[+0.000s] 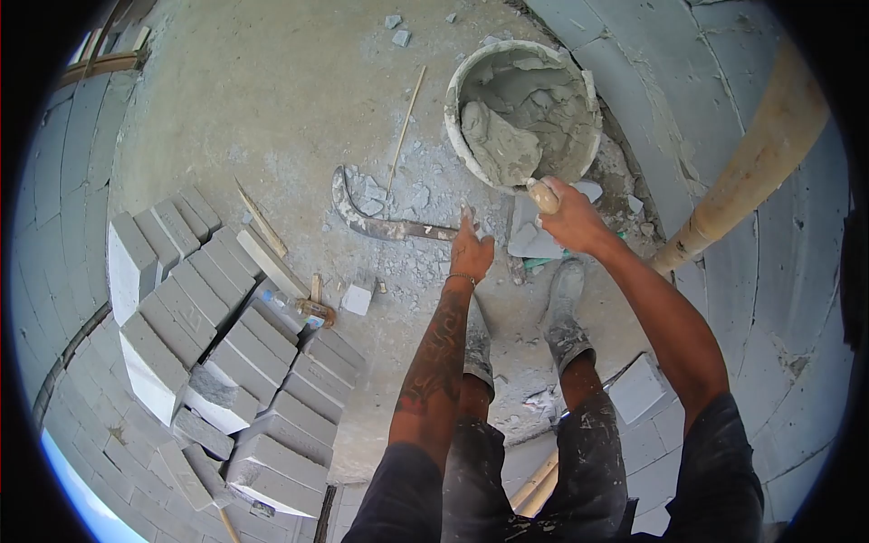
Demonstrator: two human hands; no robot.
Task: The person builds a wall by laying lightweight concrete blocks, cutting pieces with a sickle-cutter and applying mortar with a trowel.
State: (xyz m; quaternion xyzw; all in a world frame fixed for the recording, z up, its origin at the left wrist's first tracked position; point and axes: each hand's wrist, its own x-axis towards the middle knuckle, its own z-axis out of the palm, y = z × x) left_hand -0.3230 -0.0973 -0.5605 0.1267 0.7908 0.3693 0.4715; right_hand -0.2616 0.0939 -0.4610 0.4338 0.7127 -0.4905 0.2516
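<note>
A round bucket (455, 136) with a whitish rim holds wet grey mortar (570, 118). At its lower rim my right hand (572, 215) is closed around the wooden handle (543, 195) of a tool. The tool's far end shows as a mortar-covered lump inside the bucket. My left hand (471, 250) is to the left and a little lower, with one finger extended and the thumb apart, holding nothing. Beside its fingers lies a curved dark blade tool (380, 228) on the floor, its straight end near the hand.
Stacked grey blocks (195, 308) stand at the lower left, with a plastic bottle (317, 312) beside them. Rubble and a thin stick (407, 122) lie on the floor. A wooden pole (742, 172) slants along the block wall (787, 262) at right.
</note>
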